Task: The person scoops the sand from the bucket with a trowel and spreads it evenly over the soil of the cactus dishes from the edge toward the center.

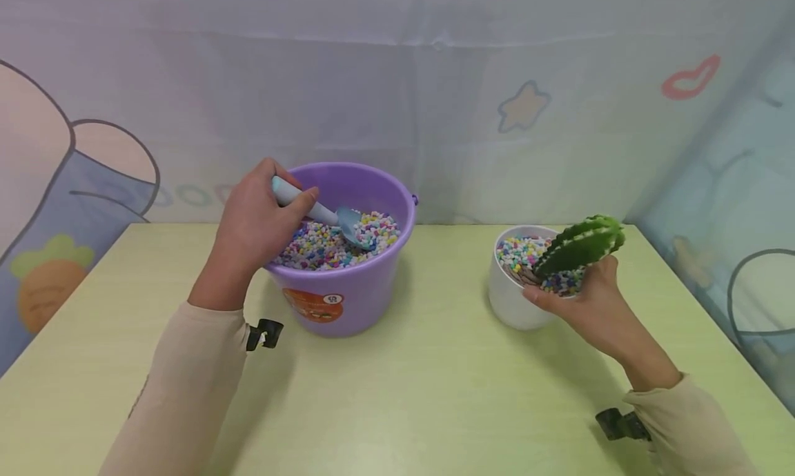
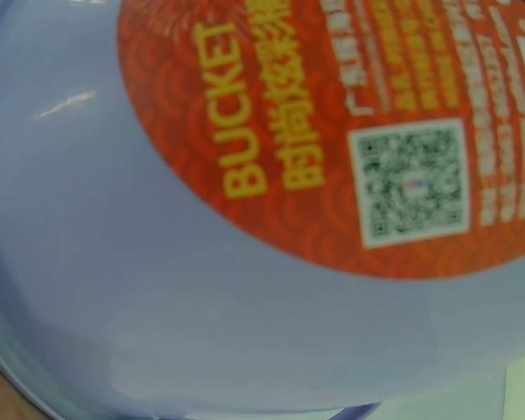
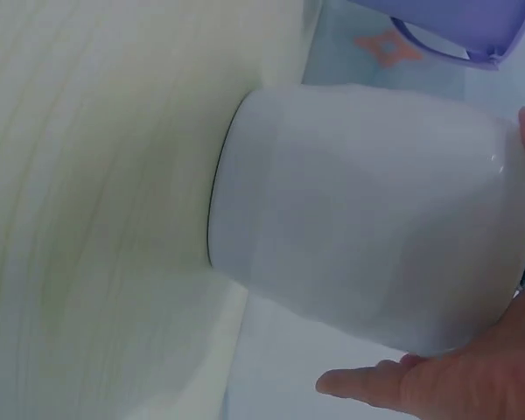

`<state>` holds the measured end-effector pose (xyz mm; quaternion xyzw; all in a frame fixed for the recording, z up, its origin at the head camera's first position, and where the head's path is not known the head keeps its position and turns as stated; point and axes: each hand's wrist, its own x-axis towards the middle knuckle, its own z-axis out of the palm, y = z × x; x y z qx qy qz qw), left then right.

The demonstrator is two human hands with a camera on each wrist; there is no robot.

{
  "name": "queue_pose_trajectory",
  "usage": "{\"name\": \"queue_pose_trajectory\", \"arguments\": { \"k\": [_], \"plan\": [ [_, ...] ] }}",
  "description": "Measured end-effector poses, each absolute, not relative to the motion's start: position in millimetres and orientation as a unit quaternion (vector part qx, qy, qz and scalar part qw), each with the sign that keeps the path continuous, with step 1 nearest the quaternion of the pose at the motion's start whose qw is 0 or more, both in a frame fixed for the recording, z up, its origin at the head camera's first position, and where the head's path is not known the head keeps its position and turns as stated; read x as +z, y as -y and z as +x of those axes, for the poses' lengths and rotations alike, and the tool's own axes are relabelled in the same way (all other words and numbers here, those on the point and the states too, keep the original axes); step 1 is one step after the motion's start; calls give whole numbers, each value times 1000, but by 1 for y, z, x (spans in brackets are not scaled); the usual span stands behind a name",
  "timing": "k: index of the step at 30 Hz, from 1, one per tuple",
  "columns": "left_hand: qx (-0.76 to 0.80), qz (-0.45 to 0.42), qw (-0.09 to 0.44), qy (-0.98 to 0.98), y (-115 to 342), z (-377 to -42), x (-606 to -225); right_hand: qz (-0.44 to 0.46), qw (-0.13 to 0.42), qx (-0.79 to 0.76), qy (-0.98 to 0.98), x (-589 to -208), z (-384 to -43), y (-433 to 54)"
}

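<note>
My left hand grips the pale blue handle of a small hand shovel over the rim of a purple bucket. The shovel's blade lies against multicoloured pebbles inside that bucket. On the right, my right hand holds a white pot at its rim, thumb on the near side. A green cactus leans right out of the pot, among more coloured pebbles. The right wrist view shows the pot's smooth side and one finger stretched out beside it.
Both containers stand on a light yellow-green table, the bucket left of the pot. A printed cloth backdrop rises behind the table. An orange label on the bucket fills much of the left wrist view.
</note>
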<state>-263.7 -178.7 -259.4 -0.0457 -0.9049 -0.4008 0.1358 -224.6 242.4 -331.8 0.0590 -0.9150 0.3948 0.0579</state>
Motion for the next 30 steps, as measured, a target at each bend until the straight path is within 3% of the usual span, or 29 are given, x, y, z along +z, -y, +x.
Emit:
{"name": "queue_pose_trajectory", "arguments": {
  "k": [11,24,30],
  "plan": [
    [-402,-48,136,904,178,-263,-261,128,27,391,911,-329,-228,-254],
    [-400,-46,138,905,180,-262,-260,157,145,377,901,-337,-233,-242],
    [-402,-50,137,904,180,-262,-259,150,121,346,918,-336,-228,-247]
  ]
}}
